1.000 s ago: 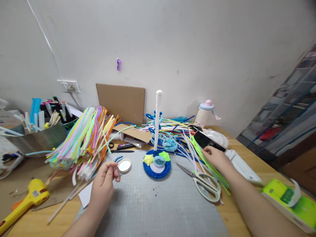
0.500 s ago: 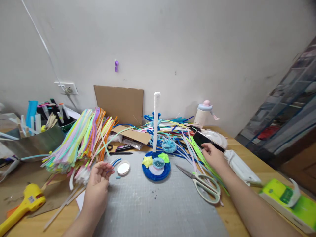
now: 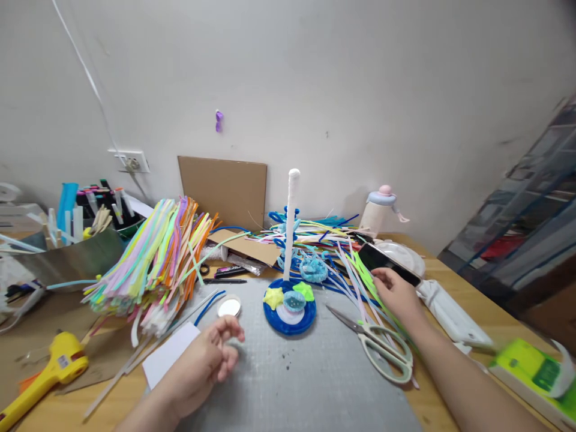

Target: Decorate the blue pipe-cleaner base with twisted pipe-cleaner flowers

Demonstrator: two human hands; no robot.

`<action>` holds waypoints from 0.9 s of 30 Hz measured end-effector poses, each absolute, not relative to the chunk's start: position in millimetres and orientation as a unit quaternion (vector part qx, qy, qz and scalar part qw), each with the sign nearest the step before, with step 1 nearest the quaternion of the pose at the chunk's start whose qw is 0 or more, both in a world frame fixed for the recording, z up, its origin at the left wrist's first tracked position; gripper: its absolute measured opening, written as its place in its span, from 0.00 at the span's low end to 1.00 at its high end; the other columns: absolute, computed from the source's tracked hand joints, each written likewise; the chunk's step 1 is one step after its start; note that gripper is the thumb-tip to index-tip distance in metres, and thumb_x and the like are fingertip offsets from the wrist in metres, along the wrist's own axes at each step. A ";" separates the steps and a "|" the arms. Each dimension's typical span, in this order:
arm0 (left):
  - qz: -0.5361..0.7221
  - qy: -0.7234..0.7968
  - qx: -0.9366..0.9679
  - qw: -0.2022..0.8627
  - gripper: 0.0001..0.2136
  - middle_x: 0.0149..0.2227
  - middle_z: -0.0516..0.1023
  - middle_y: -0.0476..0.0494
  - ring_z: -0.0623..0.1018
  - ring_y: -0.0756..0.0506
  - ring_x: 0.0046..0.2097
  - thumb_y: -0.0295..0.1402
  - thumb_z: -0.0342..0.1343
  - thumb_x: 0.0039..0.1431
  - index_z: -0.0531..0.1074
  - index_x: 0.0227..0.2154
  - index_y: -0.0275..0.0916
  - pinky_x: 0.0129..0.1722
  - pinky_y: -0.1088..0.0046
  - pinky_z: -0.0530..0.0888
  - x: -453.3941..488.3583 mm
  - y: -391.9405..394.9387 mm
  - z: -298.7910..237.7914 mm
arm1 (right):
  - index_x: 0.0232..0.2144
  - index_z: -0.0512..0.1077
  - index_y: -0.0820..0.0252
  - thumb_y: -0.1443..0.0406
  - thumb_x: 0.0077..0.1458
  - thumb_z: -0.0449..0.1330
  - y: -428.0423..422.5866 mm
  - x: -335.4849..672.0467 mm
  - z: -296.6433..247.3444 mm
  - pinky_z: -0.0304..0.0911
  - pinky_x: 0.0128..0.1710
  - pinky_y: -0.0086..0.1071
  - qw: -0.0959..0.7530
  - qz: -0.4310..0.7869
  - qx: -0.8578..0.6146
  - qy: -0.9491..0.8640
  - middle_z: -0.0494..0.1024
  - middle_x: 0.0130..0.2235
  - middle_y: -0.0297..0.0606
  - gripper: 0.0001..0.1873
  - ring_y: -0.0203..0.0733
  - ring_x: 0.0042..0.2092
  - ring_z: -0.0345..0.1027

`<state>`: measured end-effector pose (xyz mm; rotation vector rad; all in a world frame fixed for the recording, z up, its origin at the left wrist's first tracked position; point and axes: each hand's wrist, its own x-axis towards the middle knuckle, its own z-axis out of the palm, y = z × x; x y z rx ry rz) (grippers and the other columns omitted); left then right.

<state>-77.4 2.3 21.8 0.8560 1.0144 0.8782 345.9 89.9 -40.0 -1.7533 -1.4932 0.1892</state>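
Note:
My left hand [image 3: 204, 363] hovers low over the grey cutting mat [image 3: 297, 384], fingers curled in with thumb and forefinger pinched; what they hold, if anything, is hidden. Just beyond it lie a small round mirror-like disc [image 3: 229, 308] and a white paper slip [image 3: 168, 354]. My right hand [image 3: 396, 292] lies flat on green pipe cleaners, fingertips against the near edge of a black phone [image 3: 386, 261]. Between the hands stands a blue disc [image 3: 289, 313] with yellow, green and blue fuzzy shapes and a tall white pole [image 3: 291, 222].
Scissors [image 3: 380, 347] lie just left of my right forearm. A big bundle of pastel pipe cleaners [image 3: 153, 258] fills the left, a yellow glue gun [image 3: 49, 372] lies near the front left edge. Cardboard [image 3: 222, 189], a bottle [image 3: 380, 210] and a green tissue pack [image 3: 535, 375] stand around.
My left hand has come right and forward over the mat and curled its fingers in; the small blue bit on the mat no longer shows. The right hand stays by the phone.

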 end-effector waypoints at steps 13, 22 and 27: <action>0.213 0.376 0.399 0.808 0.18 0.29 0.73 0.47 0.70 0.56 0.16 0.17 0.45 0.31 0.68 0.29 0.36 0.09 0.87 0.58 -79.4 -5.5 28.3 | 0.36 0.70 0.58 0.60 0.50 0.54 84.5 339.0 -36.4 0.66 0.35 0.34 0.502 0.071 -0.651 -0.565 0.77 0.31 0.40 0.12 0.44 0.33 0.71; 0.208 0.290 0.527 0.772 0.17 0.36 0.74 0.43 0.76 0.47 0.31 0.34 0.61 0.43 0.70 0.40 0.39 0.19 0.79 0.67 -93.0 -5.1 30.3 | 0.30 0.70 0.60 0.55 0.51 0.56 75.4 329.9 -23.5 0.59 0.24 0.29 0.503 0.048 -0.667 -0.547 0.71 0.21 0.33 0.14 0.39 0.24 0.65; 0.400 0.423 0.525 0.620 0.21 0.10 0.57 0.54 0.59 0.55 0.16 0.49 0.47 0.56 0.68 0.20 0.36 0.18 0.80 0.56 -104.4 0.9 42.7 | 0.17 0.62 0.58 0.52 0.57 0.49 67.7 326.0 -18.9 0.52 0.19 0.28 0.507 0.078 -0.662 -0.546 0.62 0.14 0.30 0.23 0.35 0.18 0.56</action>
